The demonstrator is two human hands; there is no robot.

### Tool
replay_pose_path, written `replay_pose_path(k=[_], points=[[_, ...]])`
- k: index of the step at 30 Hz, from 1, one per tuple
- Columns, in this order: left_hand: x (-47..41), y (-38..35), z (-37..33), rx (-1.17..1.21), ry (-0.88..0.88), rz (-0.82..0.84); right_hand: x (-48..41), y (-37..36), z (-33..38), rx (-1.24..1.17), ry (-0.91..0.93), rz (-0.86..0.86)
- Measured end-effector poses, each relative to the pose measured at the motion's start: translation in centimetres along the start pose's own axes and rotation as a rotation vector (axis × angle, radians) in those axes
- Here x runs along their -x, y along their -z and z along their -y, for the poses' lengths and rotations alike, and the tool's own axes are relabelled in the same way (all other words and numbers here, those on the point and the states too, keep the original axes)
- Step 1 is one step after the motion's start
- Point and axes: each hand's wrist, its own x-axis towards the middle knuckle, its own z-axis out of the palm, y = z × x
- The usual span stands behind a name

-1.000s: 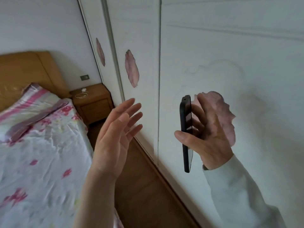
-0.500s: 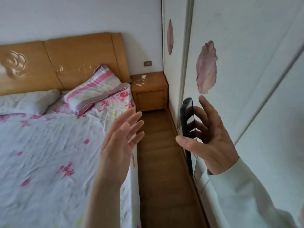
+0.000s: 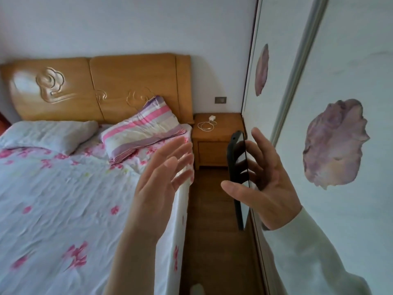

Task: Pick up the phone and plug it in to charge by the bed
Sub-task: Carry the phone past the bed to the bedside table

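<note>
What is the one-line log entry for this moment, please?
stage: carrying | right hand: holds phone upright | left hand: open, empty | charger: on nightstand, unplugged from phone | outlet: wall above nightstand

Home bedroom: bed (image 3: 63, 199) with wooden headboard (image 3: 102, 88) at left, nightstand (image 3: 219, 141) centre, sliding wardrobe doors (image 3: 340, 103) at right.

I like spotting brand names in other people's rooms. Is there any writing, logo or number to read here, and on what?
None can be read.
The phone in the right hand: seen nearly edge-on, its screen dark, no logo visible.
The white charger and cable on the nightstand: too small to show any marking.
The wall socket: blank at this size.
The wardrobe doors: only flower pictures.
</note>
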Motion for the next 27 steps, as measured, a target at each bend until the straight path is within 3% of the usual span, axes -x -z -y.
replay_pose_path(k=[14, 27], points=[[-34.2, 4.0, 5.2, 0.022, -0.015, 0.094, -32.5, 1.2, -9.4, -0.096, -0.049, -0.106], [-62.2, 3.2, 14.5, -0.012, 0.019, -0.003, -61.5, 7.6, -21.7, -0.082, -0.084, -0.051]])
